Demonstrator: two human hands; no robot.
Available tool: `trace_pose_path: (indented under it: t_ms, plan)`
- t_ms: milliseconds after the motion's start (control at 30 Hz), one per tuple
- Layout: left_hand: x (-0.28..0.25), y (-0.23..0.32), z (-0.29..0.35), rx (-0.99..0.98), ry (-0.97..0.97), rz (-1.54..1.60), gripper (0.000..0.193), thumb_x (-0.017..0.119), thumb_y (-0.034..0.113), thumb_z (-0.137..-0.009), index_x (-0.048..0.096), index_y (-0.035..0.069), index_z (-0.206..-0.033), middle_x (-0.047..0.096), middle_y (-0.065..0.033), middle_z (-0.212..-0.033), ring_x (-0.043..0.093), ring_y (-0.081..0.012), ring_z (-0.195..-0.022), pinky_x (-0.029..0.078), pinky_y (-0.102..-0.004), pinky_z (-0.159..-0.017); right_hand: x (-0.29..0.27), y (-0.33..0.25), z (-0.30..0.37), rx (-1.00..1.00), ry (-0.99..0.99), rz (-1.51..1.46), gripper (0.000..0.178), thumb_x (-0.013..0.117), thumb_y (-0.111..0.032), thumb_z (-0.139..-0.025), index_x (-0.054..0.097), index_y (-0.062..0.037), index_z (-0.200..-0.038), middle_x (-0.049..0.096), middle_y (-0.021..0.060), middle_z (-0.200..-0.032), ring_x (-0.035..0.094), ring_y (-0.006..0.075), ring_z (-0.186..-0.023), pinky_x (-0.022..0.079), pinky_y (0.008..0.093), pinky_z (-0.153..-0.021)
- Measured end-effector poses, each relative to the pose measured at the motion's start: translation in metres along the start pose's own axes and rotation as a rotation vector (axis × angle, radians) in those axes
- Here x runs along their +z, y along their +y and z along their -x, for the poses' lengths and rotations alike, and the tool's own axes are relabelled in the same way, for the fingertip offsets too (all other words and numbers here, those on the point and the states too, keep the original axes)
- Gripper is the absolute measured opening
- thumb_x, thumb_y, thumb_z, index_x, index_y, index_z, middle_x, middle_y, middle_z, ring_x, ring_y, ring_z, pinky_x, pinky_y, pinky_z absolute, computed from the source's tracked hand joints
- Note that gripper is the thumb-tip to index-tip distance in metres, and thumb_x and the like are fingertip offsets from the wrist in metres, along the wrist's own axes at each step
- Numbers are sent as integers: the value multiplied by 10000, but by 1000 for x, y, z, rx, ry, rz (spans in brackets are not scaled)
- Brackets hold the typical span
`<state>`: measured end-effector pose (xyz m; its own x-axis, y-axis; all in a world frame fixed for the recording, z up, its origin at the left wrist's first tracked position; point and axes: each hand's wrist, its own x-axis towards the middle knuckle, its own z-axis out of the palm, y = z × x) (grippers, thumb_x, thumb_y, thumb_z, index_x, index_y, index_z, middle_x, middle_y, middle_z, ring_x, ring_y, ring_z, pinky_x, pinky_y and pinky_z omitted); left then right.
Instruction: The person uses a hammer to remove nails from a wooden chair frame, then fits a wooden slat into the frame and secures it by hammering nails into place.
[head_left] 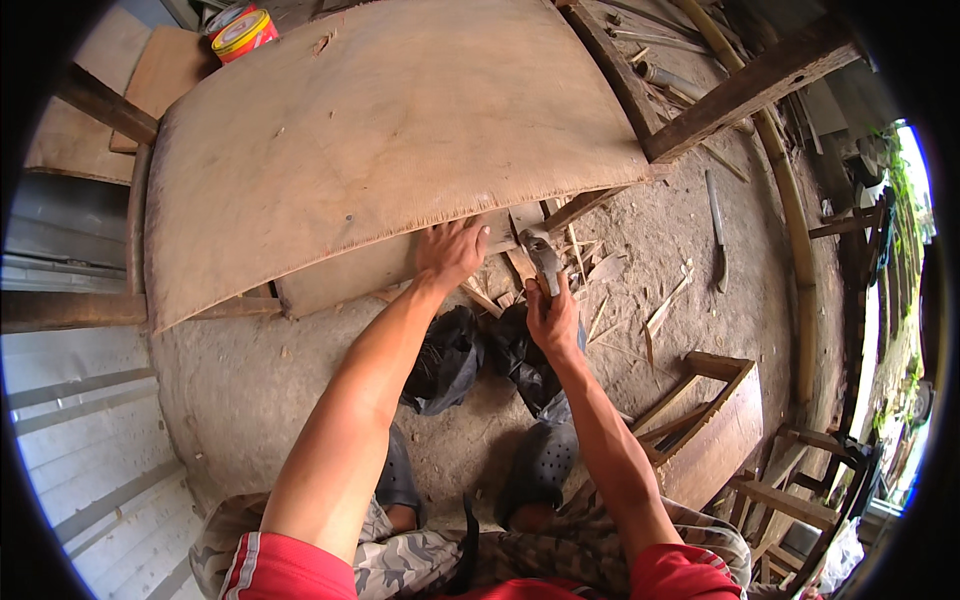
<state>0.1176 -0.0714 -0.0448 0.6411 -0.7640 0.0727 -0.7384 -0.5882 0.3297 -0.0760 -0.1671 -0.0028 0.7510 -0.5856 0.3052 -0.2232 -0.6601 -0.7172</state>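
Note:
My right hand (553, 315) is closed around a hammer (541, 254), its metal head pointing away from me. To its left, my left hand (450, 254) rests on a lower wooden board (350, 275), fingers stretched forward and thumb apart. Its fingertips meet the front edge of a large plywood sheet (400, 130), which partly hides the lower board. Narrow wood pieces stick out from beneath the sheet near the hammer head.
Wood scraps (605, 270) litter the dirt floor. A long knife (717, 230) lies to the right. Two black plastic bags (445, 362) stand before my feet. A wooden frame box (715, 430) sits at lower right. Paint cans (245, 35) stand at far left, and a wooden beam (755, 90) juts out right.

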Motion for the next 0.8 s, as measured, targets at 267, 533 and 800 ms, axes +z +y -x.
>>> trace_pose_path:
  t_ms: [267, 533, 800]
  plan:
    - [-6, 6, -2, -10, -64, 25, 535, 362, 401, -1042, 373, 252, -1555, 397, -78, -1577, 332, -324, -1455, 166, -614, -1180, -8, 28, -9, 103, -134, 139, 309, 738, -319, -890, 586, -51, -860, 622, 187, -652, 653, 408, -627, 505, 443, -532]
    - [-10, 6, 0, 27, -59, 73, 534, 434, 377, -1018, 422, 224, -1530, 462, -91, -1531, 393, -333, -1418, 179, -628, -1165, -49, 4, -46, 15, -417, -13, 208, 741, -237, -851, 696, -52, -934, 663, 161, -708, 643, 353, -598, 517, 402, -572]
    - [-23, 13, -3, -112, -279, 141, 521, 407, 390, -1032, 420, 227, -1527, 452, -91, -1536, 369, -330, -1438, 149, -627, -1185, -95, -30, -76, -207, -483, -27, 204, 755, -191, -873, 699, -18, -965, 645, 88, -689, 579, 215, -558, 466, 355, -538]
